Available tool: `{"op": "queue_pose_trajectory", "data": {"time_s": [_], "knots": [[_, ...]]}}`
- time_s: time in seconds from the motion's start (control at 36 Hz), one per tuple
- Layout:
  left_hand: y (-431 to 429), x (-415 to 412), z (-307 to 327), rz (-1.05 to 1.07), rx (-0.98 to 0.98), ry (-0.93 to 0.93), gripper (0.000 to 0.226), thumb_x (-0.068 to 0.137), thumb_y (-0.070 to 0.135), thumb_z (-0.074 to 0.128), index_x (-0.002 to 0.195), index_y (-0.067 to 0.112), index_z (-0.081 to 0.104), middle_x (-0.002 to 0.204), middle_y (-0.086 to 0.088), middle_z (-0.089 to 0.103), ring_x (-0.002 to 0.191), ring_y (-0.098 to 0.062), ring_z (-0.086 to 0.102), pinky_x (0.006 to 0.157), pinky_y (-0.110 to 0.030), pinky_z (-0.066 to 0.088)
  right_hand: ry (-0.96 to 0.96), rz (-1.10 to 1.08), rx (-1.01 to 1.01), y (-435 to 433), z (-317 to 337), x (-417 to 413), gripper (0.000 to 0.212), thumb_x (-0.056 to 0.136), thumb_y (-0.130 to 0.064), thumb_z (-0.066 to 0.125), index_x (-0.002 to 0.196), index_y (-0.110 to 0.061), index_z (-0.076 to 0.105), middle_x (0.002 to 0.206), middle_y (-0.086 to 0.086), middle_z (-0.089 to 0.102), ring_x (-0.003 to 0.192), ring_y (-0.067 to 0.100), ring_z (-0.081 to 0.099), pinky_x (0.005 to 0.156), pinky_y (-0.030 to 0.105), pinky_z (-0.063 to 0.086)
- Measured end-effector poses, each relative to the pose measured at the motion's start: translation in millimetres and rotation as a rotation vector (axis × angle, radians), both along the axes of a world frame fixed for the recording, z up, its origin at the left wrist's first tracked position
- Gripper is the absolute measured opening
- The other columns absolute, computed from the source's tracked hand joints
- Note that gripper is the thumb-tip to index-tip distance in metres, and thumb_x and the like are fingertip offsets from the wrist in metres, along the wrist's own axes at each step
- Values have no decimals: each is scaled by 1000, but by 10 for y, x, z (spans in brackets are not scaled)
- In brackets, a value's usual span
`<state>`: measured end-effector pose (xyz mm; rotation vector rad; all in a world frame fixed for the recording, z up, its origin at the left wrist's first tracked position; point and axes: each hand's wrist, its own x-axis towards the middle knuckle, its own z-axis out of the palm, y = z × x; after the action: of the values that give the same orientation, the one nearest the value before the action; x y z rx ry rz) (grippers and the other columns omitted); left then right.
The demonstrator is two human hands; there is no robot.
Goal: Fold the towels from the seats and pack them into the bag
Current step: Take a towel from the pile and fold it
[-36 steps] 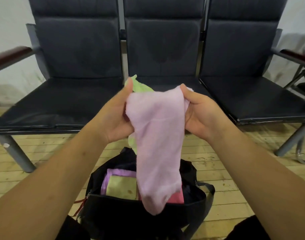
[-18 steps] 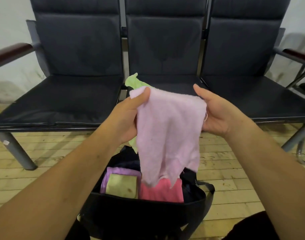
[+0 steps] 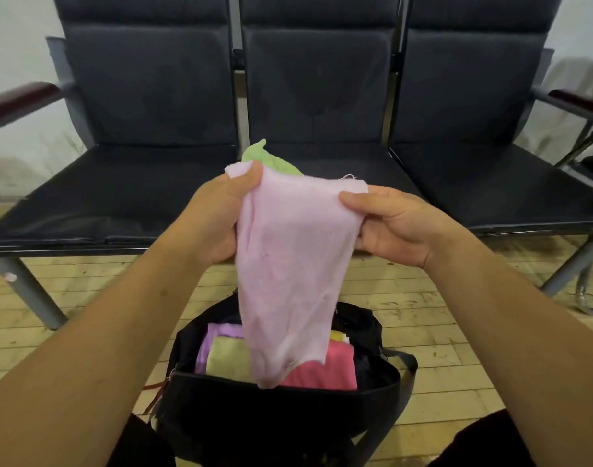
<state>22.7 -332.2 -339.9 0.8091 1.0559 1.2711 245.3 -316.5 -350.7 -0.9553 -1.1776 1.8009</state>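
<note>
Since the previous frame, the right thumb has closed down onto the upper right corner of the pale pink towel, and the towel's lower end now hangs further down, in front of the bag opening.

Left hand: thumb and curled fingers pinch the upper left corner of the towel. Right hand: thumb on the front face, fingers curled behind, gripping the opposite corner. The top edge runs roughly level between the two hands.

The towel is thin, slightly fuzzy and frayed along the top edge, with a loose thread. It narrows toward a rumpled lower tip.

A green towel shows behind the left thumb; it appears to lie on the middle seat, though its contact is hidden.

The black bag stands open on the wooden floor. Inside lie a folded purple towel, a folded yellow-green towel and a folded hot pink towel.
</note>
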Motion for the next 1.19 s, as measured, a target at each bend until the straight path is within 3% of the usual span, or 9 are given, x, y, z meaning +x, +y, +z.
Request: {"op": "queue_pose_trajectory", "data": {"time_s": [0.17,0.28,0.44,0.56,0.64,0.75,0.94,1.11,1.19], "knots": [[5,-90,-60,-297,17,-72,50,97,40,53,136,8,56,132,-11,64,122,-26,62,100,-41,50,110,-179,52,-42,105,-141,30,92,-23,64,116,-6,69,105,10,75,96,22,73,76,34,61],[-6,-28,-180,-375,43,147,23,91,8,62,113,9,66,109,-7,75,99,-20,72,81,-31,60,240,-211,0,-29,137,-95,33,99,-23,56,123,-3,63,118,15,72,108,27,71,85,39,61],[64,0,-175,-198,87,66,20,98,19,58,113,10,68,106,-8,76,92,-20,73,74,-33,60,-206,-342,181,29,80,89,25,98,-20,61,118,-6,69,111,11,75,106,29,72,93,47,58],[73,56,-142,-147,97,92,19,98,22,60,110,12,69,100,-4,77,88,-17,74,71,-31,59,-52,-284,79,-5,128,121,24,98,-25,61,102,-6,75,101,8,77,97,25,74,80,37,62],[63,84,-109,-131,117,78,21,98,22,59,113,11,68,106,-6,76,94,-19,73,77,-33,59,158,-165,-55,-15,118,125,33,99,-32,56,106,-7,76,110,9,75,102,23,73,84,36,61],[57,69,-88,-109,141,95,19,99,19,57,109,9,69,105,-8,76,96,-20,73,81,-33,59,51,-100,-29,24,23,134,41,100,-20,53,136,-1,58,135,18,62,124,31,62,101,44,53],[81,-40,-123,-97,194,294,21,98,24,59,107,11,73,109,-6,75,106,-20,70,99,-41,52,-99,-349,144,72,19,153,26,97,-13,62,119,-1,68,114,14,74,107,26,72,98,43,55],[92,-63,-153,64,317,679,21,94,32,64,103,17,76,99,1,76,96,-21,71,91,-44,57,-229,-447,337,27,41,111,16,95,-16,67,109,-13,73,106,6,77,101,23,73,94,45,57],[127,-82,-183,123,350,713,24,93,29,67,114,20,74,102,8,76,96,-13,71,90,-41,58,-252,-466,376,14,47,97,14,94,-18,68,107,-15,74,104,4,77,99,22,74,93,44,58]]}}
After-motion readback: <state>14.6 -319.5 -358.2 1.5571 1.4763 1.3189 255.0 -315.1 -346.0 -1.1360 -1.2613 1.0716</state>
